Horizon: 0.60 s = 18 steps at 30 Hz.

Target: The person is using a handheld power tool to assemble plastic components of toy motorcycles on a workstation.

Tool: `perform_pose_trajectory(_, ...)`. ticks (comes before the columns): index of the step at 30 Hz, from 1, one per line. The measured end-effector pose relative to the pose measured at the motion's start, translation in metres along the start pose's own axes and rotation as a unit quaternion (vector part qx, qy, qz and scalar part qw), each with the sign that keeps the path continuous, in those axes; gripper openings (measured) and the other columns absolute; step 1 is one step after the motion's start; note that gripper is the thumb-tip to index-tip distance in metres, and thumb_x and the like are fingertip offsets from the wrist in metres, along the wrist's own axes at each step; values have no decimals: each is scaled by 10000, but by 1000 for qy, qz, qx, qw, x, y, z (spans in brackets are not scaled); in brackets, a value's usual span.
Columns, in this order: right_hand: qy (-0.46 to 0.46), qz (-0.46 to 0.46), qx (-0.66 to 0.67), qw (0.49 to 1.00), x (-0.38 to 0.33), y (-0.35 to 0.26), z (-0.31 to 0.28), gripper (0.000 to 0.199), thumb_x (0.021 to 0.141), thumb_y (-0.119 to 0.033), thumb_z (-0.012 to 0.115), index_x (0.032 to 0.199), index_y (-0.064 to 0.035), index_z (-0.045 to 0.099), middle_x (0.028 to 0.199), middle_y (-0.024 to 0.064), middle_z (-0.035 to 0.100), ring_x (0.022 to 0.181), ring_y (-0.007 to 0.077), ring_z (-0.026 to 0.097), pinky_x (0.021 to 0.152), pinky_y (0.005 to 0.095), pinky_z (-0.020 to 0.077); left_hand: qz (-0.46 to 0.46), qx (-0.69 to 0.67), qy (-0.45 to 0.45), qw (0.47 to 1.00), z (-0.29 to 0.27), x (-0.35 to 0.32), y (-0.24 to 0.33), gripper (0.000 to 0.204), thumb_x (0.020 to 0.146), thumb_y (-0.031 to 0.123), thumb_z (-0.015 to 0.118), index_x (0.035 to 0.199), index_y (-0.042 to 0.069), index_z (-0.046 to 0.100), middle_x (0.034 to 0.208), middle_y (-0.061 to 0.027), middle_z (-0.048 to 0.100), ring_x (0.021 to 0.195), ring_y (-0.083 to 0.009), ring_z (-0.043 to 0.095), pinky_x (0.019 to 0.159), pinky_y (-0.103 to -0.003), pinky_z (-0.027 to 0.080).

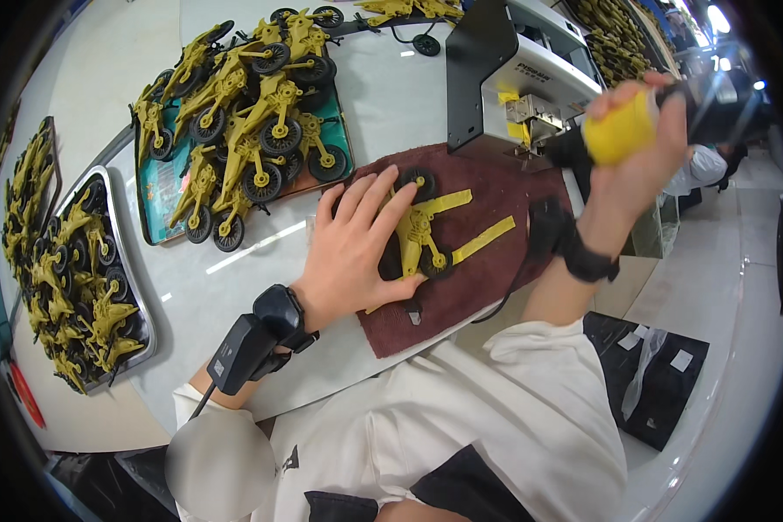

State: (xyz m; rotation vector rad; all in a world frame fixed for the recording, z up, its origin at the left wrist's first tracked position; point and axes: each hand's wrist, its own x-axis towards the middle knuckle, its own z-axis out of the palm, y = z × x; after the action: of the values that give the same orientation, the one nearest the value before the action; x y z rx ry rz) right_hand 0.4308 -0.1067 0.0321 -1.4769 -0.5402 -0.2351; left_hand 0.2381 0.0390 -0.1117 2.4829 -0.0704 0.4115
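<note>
My left hand (357, 244) rests on the maroon cloth, its fingers spread over a yellow toy motorcycle (417, 233) with black wheels. Thumb and index finger span the toy and hold it down on its side; part of it is hidden under the palm. Beside it, two strips of yellow tape (485, 238) lie on the cloth. My right hand (631, 148) is raised at the right, wrapped around an electric screwdriver (619, 132) with a yellow grip and black ends. Its tip is near the front of a screw feeder (531, 113).
A teal tray (155, 204) heaped with toy motorcycles stands behind my left hand. Farther left is a metal tray (152, 326) with more. The maroon cloth (391, 335) reaches the table's front edge. A black box (644, 374) sits below at the right.
</note>
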Motion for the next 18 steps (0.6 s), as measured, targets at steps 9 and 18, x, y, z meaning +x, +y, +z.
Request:
perform_pose_trajectory(9, -223, -77, 231, 944, -121, -3, 5, 761, 818, -590, 570, 1210, 20, 337, 767, 104, 517, 548, 213, 525, 512, 331, 461, 0, 1, -13, 1000, -4, -2, -1, 925, 588, 439, 739, 1360, 73, 387, 1395, -167, 371, 1258, -327, 363, 1034, -488, 264)
perform_pose_trajectory(18, -163, 41, 148, 974, -130, 4, 13, 727, 806, -582, 586, 1214, -29, 350, 765, 97, 512, 565, 210, 510, 526, 320, 442, -5, 10, -22, 1000, 0, -3, -1, 928, 595, 489, 710, 1368, 89, 391, 1410, -148, 365, 1277, -323, 348, 1038, -481, 256)
